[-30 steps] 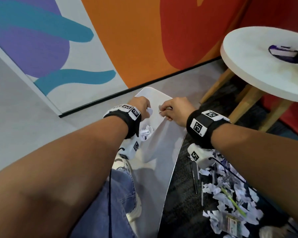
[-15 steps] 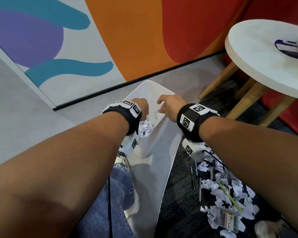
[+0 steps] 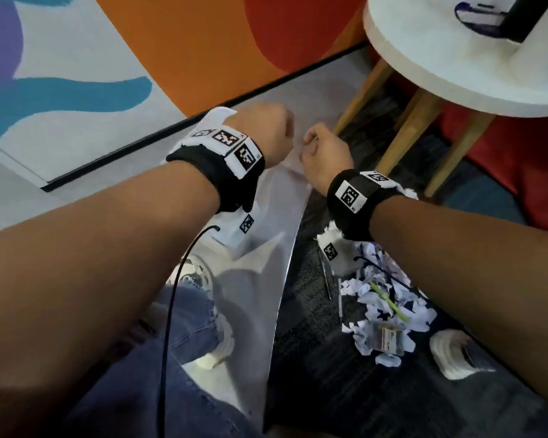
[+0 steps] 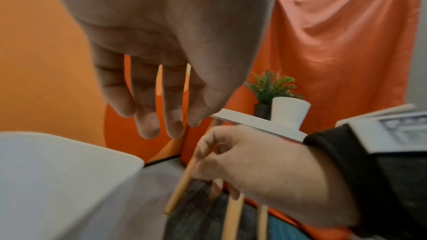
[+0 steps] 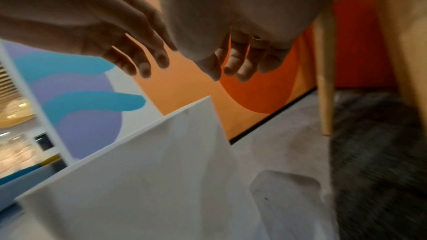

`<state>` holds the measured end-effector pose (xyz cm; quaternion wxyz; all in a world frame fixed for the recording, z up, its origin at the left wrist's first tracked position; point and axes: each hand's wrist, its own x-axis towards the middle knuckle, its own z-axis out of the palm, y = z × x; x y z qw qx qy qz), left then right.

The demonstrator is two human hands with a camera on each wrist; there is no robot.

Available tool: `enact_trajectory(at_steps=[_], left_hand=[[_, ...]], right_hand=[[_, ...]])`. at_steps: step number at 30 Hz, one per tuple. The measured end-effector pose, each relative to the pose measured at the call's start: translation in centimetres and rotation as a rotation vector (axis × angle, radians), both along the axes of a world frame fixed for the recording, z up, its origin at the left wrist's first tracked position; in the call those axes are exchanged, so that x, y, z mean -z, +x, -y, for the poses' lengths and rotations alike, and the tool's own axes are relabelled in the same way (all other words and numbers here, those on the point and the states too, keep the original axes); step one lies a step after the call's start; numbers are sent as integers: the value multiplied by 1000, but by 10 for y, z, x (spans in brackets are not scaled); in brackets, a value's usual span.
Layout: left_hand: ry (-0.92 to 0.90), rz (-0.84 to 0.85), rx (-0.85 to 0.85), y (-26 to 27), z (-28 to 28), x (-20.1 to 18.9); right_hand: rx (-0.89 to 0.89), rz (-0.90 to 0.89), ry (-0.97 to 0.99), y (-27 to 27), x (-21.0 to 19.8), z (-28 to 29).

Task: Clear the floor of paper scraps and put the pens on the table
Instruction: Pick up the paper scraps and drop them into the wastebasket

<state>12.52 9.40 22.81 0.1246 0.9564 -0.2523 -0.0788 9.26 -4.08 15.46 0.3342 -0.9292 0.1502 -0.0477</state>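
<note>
Fingers (image 4: pixel 148 109) of the left hand (image 3: pixel 268 134) hang loose and nearly straight, nothing in them. Right hand (image 3: pixel 325 153): fingers (image 5: pixel 240 65) loosely curled, also w/ nothing in them. Both hands hover over the white bin (image 5: pixel 143 171), close together but apart.

Paper scraps (image 3: pixel 389 308) lie heaped on the dark carpet (image 3: pixel 314 358), under the right forearm, just right of the bin. A green pen (image 3: pixel 389 300) lies on the heap, long axis diagonal, running from upper left to lower right; which end is the tip can't be told. Two thin dark pens (image 3: pixel 329 279) lie at the heap's left edge, roughly lengthwise away from the person, ends too small to read.

Round white table (image 3: pixel 456 58) at upper right, cut off by the frame edge. Bin mostly hidden by the arms in the head view; contents not visible. Part of the heap hidden behind the right forearm.
</note>
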Motion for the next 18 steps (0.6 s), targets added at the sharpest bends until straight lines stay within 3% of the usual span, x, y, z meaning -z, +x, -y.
enact_trajectory(at_steps=[5, 8, 13, 18], left_hand=[[-38, -154, 110, -29, 68, 38], [33, -321, 194, -48, 100, 92], [182, -570, 274, -76, 128, 180], [245, -701, 281, -99, 140, 246]], right_hand=[[240, -188, 129, -44, 51, 53], [358, -343, 208, -89, 102, 85], [366, -712, 170, -158, 179, 115], [472, -773, 108, -190, 232, 127]])
